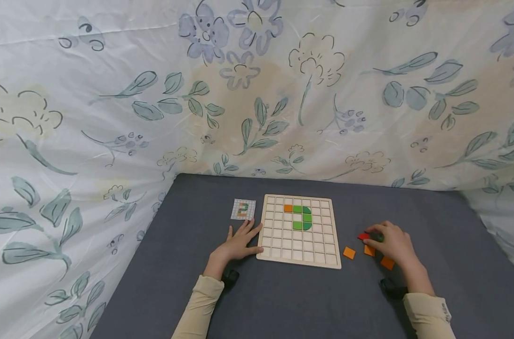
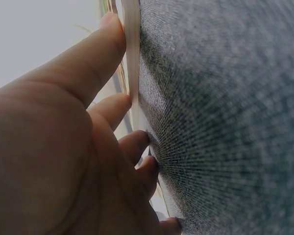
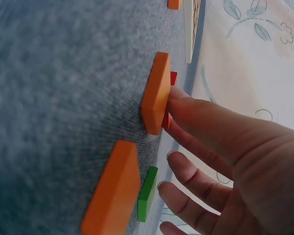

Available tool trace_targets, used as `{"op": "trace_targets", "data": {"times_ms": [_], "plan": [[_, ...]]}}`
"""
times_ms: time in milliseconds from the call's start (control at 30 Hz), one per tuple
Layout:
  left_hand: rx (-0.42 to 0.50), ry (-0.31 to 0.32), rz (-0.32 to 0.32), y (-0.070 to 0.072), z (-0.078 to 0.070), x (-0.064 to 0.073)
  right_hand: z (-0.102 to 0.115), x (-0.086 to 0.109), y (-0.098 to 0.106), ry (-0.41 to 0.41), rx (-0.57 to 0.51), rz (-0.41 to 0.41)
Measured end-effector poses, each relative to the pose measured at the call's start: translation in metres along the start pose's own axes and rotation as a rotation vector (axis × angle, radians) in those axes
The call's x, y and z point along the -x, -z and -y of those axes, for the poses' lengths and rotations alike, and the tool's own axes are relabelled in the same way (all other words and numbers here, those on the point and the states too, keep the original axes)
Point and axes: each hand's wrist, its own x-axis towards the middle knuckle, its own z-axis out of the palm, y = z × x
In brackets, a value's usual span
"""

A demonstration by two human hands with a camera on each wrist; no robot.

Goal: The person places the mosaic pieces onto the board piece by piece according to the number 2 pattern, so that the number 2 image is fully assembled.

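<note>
The red tile (image 1: 363, 236) under your right hand (image 1: 391, 242) lies at three o'clock of the gridded board (image 1: 297, 246). Your right thumb and forefinger pinch it from two sides, a grip that suits so thin a piece; whether it has left the cloth, you cannot tell. A green tile (image 3: 147, 194) sits by your other fingers, and three loose orange tiles (image 1: 349, 253) spread from four to eight o'clock of the red one, apparently kept within your easy reach.

Your left hand (image 1: 238, 243) has its fingers spread at the board's nine o'clock edge, thumb touching the rim, likely to steady it. The pale, wood-like board has square cells; on it, one orange tile and green ones, two with rounded corners, form a hook toward twelve o'clock. At ten o'clock the small printed card (image 1: 243, 209) lies face up, probably so you can read its coloured figure.

Beneath is dark grey woven cloth (image 1: 155, 292); beyond, at twelve o'clock, hangs wrinkled flower-printed fabric (image 1: 257, 56).
</note>
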Motion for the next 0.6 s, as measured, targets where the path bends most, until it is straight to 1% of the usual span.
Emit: {"op": "trace_targets", "data": {"times_ms": [300,600], "plan": [[-0.008,0.027,0.001,0.0014,-0.0011,-0.0004,-0.0016,0.0005,0.0027,0.005,-0.005,0.013],[-0.010,0.022,-0.004,-0.0005,-0.0010,0.0003,-0.0022,0.0004,0.0003,0.015,0.000,-0.007]]}}
